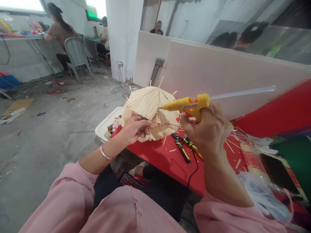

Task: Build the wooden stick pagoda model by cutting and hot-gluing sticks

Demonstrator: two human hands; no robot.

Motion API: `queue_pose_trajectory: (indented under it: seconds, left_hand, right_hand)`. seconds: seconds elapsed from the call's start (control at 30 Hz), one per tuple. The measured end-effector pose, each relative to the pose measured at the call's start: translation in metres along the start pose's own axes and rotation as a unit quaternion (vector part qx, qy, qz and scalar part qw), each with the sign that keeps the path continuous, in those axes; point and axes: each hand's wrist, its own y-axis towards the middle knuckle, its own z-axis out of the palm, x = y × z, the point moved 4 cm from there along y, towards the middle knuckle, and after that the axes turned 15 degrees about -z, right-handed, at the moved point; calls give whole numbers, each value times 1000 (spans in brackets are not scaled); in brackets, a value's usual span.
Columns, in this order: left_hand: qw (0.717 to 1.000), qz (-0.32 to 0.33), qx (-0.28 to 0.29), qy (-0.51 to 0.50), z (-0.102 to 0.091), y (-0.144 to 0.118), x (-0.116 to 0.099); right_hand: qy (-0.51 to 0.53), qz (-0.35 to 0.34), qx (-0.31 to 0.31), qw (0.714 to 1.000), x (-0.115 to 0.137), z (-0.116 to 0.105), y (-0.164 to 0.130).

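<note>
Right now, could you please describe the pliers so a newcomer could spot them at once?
Find the red table in front of the person. Just below the stick house and beside the right hand holding the yellow glue gun, the pliers lie flat. Their black-and-yellow handles set them apart from the pale loose sticks around them.

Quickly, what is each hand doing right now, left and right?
Left hand: closed, holding the stick model house at its lower edge.
Right hand: closed on the yellow glue gun, nozzle at the roof.
</note>
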Motion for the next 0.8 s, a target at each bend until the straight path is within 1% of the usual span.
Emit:
queue_pose_trajectory:
  seconds: [0.13,0.33,0.63,0.8]
  left_hand:
    - [1000,-1,-10,26,-2,1,0]
    - [999,-2,-34,40,-3,0,-4]
    - [999,3,-17,48,-2,2,-3]
    - [999,9,-11,46,-4,3,-4]
  right_hand:
    - [1,1,-4,1000,-1,1,-1]
    - [6,-6,-16,1000,-2,2,-2]
    - [1,10,-10,1000,-2,2,-2]
    - [27,21,18,999,1,0,0]
